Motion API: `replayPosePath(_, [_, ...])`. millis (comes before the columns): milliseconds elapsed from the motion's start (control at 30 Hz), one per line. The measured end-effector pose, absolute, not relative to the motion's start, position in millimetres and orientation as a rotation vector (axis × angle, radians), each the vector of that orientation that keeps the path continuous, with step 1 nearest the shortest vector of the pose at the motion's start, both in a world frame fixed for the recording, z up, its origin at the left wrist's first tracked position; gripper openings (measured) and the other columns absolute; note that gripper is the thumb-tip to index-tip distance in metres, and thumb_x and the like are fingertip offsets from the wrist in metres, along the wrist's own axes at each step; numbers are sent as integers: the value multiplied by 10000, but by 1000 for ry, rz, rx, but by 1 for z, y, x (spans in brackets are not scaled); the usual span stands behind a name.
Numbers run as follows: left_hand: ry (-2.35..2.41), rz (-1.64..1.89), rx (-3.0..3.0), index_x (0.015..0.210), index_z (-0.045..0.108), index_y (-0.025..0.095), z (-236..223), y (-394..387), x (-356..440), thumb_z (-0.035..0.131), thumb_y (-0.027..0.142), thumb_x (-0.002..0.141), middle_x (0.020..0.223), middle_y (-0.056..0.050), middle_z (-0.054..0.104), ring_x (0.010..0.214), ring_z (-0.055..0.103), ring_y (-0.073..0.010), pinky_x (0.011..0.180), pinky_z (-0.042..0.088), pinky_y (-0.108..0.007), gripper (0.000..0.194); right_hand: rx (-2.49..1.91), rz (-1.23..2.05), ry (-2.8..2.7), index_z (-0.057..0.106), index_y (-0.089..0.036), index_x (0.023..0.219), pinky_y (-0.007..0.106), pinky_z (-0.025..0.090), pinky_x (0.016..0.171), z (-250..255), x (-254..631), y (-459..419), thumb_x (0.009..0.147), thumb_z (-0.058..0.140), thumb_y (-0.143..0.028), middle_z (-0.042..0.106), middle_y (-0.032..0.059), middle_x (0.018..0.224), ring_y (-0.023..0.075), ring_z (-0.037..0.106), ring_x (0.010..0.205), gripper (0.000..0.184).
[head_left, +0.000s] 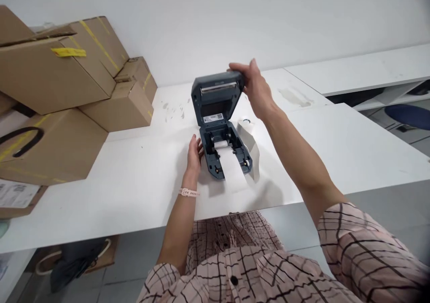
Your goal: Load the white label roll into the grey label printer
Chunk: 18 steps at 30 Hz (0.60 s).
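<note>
A dark grey label printer (pixel 210 162) sits on the white table with its lid (pixel 218 92) raised. Inside, a small roll of white label paper (pixel 221 145) rests between the holders, and its strip (pixel 232 166) runs out over the front edge. My right hand (pixel 253 86) grips the lid's upper right corner, thumb and fingers around the edge. Against the printer's left side lies my left hand (pixel 194 154), fingers extended and partly hidden beside the casing. Behind the printer's right side, a loose curled strip of white paper (pixel 250 139) lies on the table.
Several cardboard boxes (pixel 53 79) with yellow tape are stacked at the left, a black strap (pixel 28 137) over one. The white table (pixel 141 204) meets a wall at the back. A blue stool seat (pixel 408 116) stands at the far right, and a dark bag (pixel 77 260) is underneath at left.
</note>
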<state>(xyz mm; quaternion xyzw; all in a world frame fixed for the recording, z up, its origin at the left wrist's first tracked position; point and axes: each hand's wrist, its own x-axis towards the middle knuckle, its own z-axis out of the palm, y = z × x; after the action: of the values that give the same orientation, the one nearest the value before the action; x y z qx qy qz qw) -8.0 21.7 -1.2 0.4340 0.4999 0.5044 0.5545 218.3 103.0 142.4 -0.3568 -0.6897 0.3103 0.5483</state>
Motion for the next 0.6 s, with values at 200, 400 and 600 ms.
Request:
replayPosePath(200, [1208, 1360, 828, 1651, 211, 322, 23, 10, -10, 259, 687, 981, 1725, -68, 296, 1551, 368, -233, 1215, 369, -409, 765, -1035, 635, -1618, 742, -318, 1146, 530, 521, 1103, 84, 225, -19, 976, 563, -626, 744, 33, 1215, 297, 671, 1213, 394])
replayPosePath(400, [1283, 1368, 1413, 1655, 156, 399, 62, -35, 25, 485, 637, 969, 1777, 59, 60, 1639, -84, -266, 1326, 76, -470, 797, -1118, 510, -1752, 604, -424, 1372, 607, 403, 1224, 43, 215, -46, 1035, 489, -464, 627, 11, 1451, 287, 500, 1442, 358])
replayPosePath(600, [1260, 1266, 1847, 1652, 238, 329, 89, -31, 53, 528, 656, 943, 1779, 21, 47, 1607, -192, -360, 1288, -54, -610, 833, -1194, 605, -1782, 337, -384, 1584, 589, 396, 1232, 42, 217, -46, 1052, 446, -468, 376, 45, 1674, 293, 331, 1564, 549])
